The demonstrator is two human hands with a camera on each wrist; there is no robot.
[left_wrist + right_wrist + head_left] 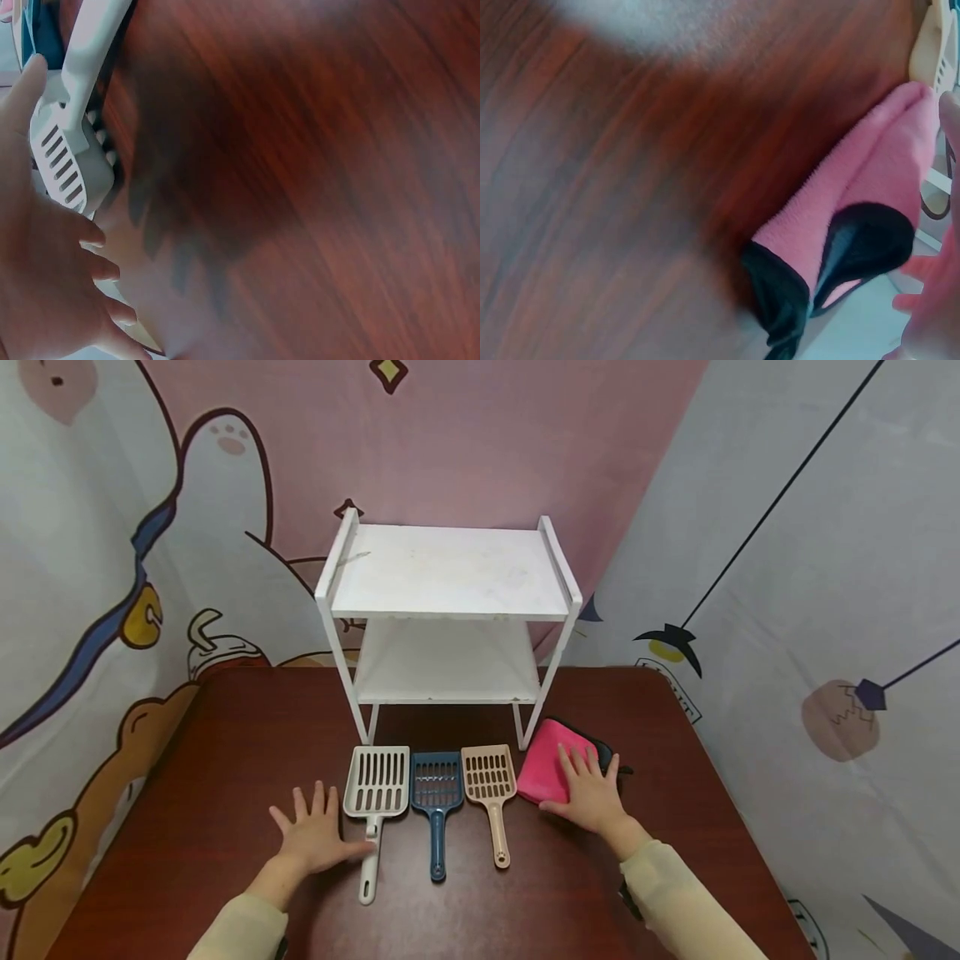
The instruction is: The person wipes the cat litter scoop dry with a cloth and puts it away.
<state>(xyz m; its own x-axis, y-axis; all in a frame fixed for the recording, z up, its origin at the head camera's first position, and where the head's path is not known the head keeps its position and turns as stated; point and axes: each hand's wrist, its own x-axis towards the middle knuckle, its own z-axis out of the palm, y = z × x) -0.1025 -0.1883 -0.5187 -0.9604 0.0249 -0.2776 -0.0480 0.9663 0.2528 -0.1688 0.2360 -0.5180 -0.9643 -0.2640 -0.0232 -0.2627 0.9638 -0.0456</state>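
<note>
Three cat litter scoops lie side by side on the table, slotted heads away from me: a white scoop [377,781], a dark blue scoop [437,781] and a beige scoop [489,774]. With fingers spread, my left hand [311,839] is left of the white scoop, its thumb over that handle; contact there cannot be told. On the right, a folded pink fuzzy cloth item [543,768] with black trim [866,240] lies beside the beige scoop. My right hand [592,797] is spread over it, fingers extended, gripping nothing; whether it touches the cloth is unclear.
A white two-tier shelf [450,572] stands at the back of the dark brown wooden table [247,735], just behind the scoops. Fabric walls with cartoon prints [487,443] enclose the back and sides.
</note>
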